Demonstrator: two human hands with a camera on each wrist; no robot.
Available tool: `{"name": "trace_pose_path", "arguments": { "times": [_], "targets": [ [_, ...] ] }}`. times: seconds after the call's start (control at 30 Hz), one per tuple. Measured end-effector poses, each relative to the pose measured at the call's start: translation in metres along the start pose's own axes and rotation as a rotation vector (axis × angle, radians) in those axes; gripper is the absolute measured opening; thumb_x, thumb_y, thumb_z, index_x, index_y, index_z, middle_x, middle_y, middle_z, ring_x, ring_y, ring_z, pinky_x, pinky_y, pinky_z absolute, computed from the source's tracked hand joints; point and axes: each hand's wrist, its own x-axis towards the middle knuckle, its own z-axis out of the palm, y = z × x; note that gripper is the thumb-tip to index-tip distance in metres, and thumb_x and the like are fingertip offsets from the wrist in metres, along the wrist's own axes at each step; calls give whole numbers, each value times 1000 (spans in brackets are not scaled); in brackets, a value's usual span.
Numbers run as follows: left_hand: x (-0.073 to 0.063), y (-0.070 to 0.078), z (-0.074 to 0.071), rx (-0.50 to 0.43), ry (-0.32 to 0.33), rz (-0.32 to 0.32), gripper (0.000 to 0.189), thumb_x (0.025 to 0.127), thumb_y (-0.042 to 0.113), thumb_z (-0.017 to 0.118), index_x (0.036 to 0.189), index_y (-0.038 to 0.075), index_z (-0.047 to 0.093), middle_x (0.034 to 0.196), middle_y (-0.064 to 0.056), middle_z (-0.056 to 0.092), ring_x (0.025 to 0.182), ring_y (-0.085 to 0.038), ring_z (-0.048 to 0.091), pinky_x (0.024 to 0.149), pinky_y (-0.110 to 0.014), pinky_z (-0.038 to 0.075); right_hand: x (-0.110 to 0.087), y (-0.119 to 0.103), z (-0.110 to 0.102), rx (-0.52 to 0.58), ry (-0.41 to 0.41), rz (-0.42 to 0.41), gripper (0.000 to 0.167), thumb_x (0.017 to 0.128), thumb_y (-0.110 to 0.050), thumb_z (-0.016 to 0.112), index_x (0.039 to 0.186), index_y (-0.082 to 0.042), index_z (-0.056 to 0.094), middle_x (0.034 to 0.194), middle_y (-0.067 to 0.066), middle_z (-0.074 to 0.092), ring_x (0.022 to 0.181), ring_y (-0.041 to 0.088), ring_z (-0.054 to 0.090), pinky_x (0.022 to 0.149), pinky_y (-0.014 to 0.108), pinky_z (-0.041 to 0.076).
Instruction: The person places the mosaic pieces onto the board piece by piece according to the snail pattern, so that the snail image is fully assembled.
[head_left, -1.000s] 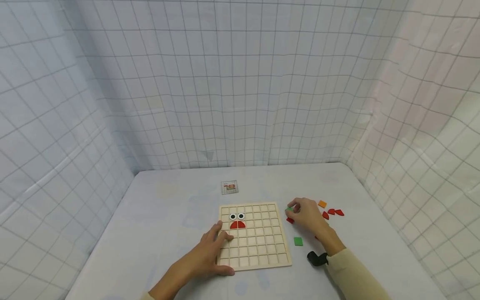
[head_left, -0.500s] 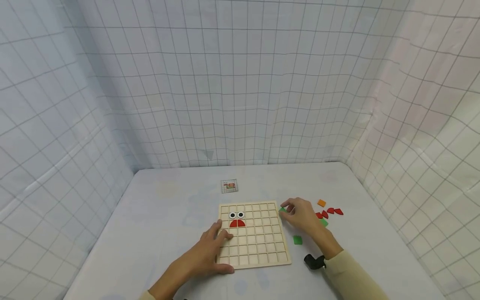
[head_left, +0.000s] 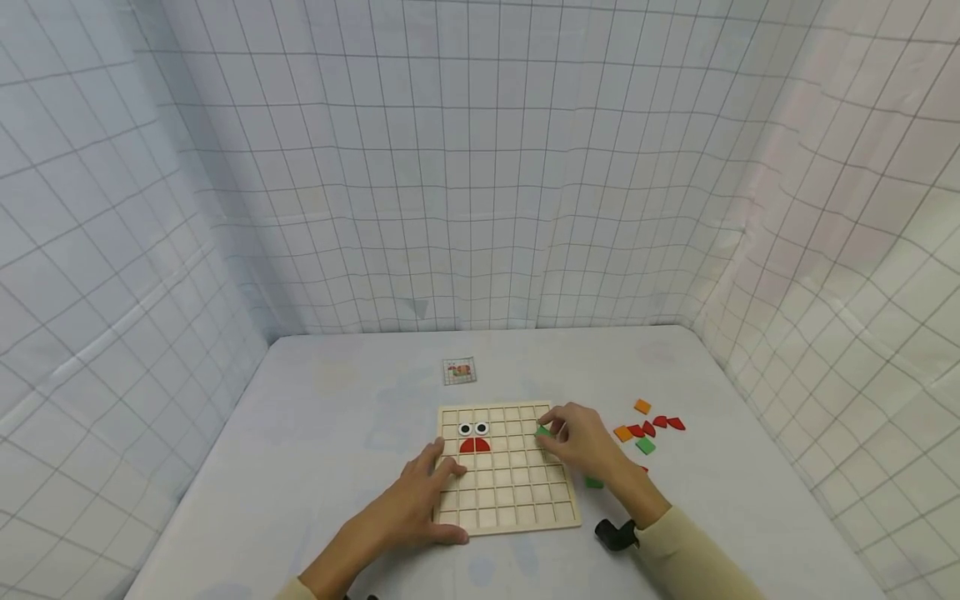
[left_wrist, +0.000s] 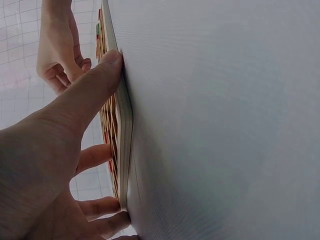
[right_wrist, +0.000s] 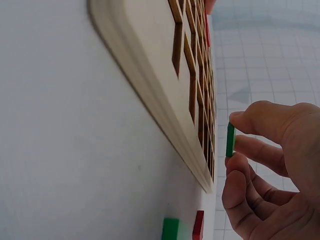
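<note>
A pale wooden grid board (head_left: 506,497) lies flat on the table. Set in its upper-left cells are two eye tiles (head_left: 473,429) and, just below, two red quarter-round tiles (head_left: 475,446). My left hand (head_left: 411,502) rests spread along the board's left side, thumb at the near edge and one fingertip over the grid. In the right wrist view a green square tile (right_wrist: 230,140) is pinched between thumb and fingertips of my right hand (head_left: 582,435), above the board's right side.
A small picture card (head_left: 459,371) lies beyond the board. To the right are loose orange tiles (head_left: 642,407), red tiles (head_left: 676,423) and green tiles (head_left: 646,446), some partly behind the right forearm. A black curved piece (head_left: 615,535) sits by the right sleeve.
My right hand has carried the green tile leftward, from the table beside the board to over its right columns. My left hand stays in place on the board.
</note>
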Motion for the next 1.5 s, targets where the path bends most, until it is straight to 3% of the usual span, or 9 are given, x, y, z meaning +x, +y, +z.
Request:
{"name": "trace_pose_path", "arguments": {
  "times": [0.23, 0.47, 0.73, 0.93, 1.1, 1.5],
  "targets": [
    [0, 4, -2, 1, 5, -6, 88, 81, 52, 107, 146, 12, 65, 180, -39, 35, 159, -70, 46, 122, -81, 52, 0, -11, 8, 17, -50, -25, 20, 102, -14, 90, 120, -6, 86, 96, 0, 73, 82, 6, 61, 75, 20, 56],
    [0, 7, -4, -5, -9, -30, 87, 81, 51, 107, 146, 12, 65, 180, -39, 35, 160, -69, 46, 123, -81, 52, 1, -22, 15, 30, -86, -126, 18, 100, -11, 91, 115, -3, 85, 94, 3, 75, 79, 2, 61, 71, 19, 57],
    [-3, 5, 2, -17, -9, -33, 85, 81, 51, 108, 144, 13, 65, 179, -39, 36, 158, -70, 47, 122, -82, 52, 1, -33, 31, 65, -167, -124, 14, 101, -11, 91, 112, -7, 84, 97, 1, 75, 80, 2, 60, 72, 18, 55],
    [-2, 7, -2, -13, -7, -32, 85, 82, 52, 107, 145, 14, 64, 180, -39, 36, 161, -70, 44, 124, -81, 51, 5, -43, 38, 25, -179, -178, 7, 102, -14, 91, 103, -14, 83, 96, -4, 76, 81, 2, 59, 72, 19, 55],
    [2, 9, -7, -10, -10, -34, 85, 83, 52, 106, 145, 13, 64, 180, -38, 35, 162, -70, 44, 124, -81, 51, 11, -52, 39, -1, -181, -168, 7, 103, -17, 91, 104, -17, 84, 97, -8, 76, 83, 1, 59, 74, 20, 55],
    [1, 3, -4, -11, -19, -21, 86, 83, 52, 106, 146, 11, 63, 180, -40, 33, 161, -71, 43, 125, -83, 48, 14, -57, 43, -37, -196, -238, 4, 102, -8, 90, 103, -12, 91, 102, 1, 80, 84, 4, 59, 73, 17, 53]
  ]
}}
